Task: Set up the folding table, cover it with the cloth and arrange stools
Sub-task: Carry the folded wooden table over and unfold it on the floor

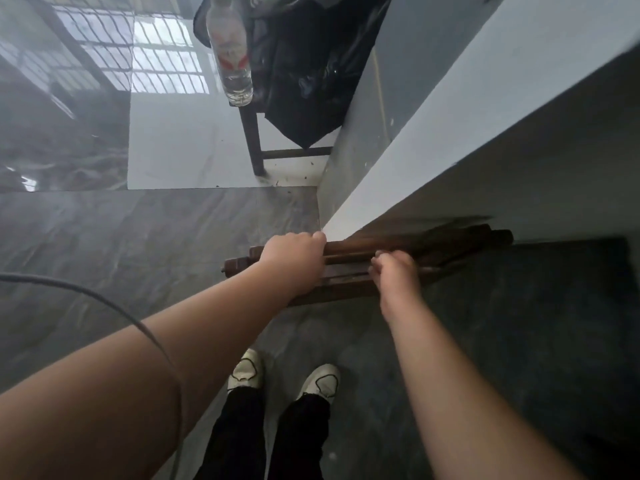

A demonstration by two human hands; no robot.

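Left hand (294, 259) and right hand (394, 273) each curl round top rails of the folded wooden table (460, 242); an even pull toward six o'clock should clear the wall (433, 140).

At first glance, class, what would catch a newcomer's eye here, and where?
At centre, the left hand and right hand grip a dark folded frame beside the white wall. At top, a clear bottle stands on a stool draped with a black sheet.
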